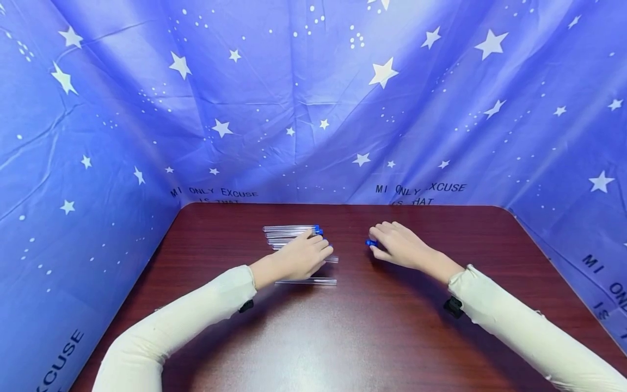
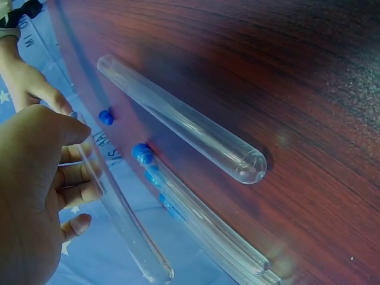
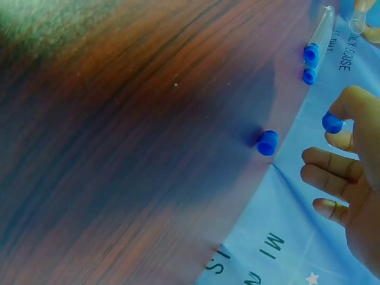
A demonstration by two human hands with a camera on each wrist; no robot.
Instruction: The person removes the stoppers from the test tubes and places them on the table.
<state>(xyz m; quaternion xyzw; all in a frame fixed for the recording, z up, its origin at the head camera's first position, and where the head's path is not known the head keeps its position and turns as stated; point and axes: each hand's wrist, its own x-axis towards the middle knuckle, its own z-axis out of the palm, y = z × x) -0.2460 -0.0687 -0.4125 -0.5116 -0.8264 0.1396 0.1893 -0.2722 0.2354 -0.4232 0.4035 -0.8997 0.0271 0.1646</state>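
My left hand (image 1: 305,256) pinches a clear, uncapped test tube (image 2: 127,217) between thumb and fingers, its open end toward the right. Across from it, my right hand (image 1: 403,245) pinches a blue cap (image 3: 332,123) between thumb and index finger, the other fingers loosely bent. The tube and this cap are apart. Another blue cap (image 3: 268,143) lies on the table near the right hand. Beyond the left hand, several test tubes (image 1: 289,228) with blue caps lie side by side, partly hidden by that hand. One uncapped test tube (image 1: 313,281) lies on the near side.
The dark red wood-grain table (image 1: 343,337) has rounded far corners and a glossy surface. A blue curtain (image 1: 303,109) with white stars hangs behind it and along both sides, close to the edges.
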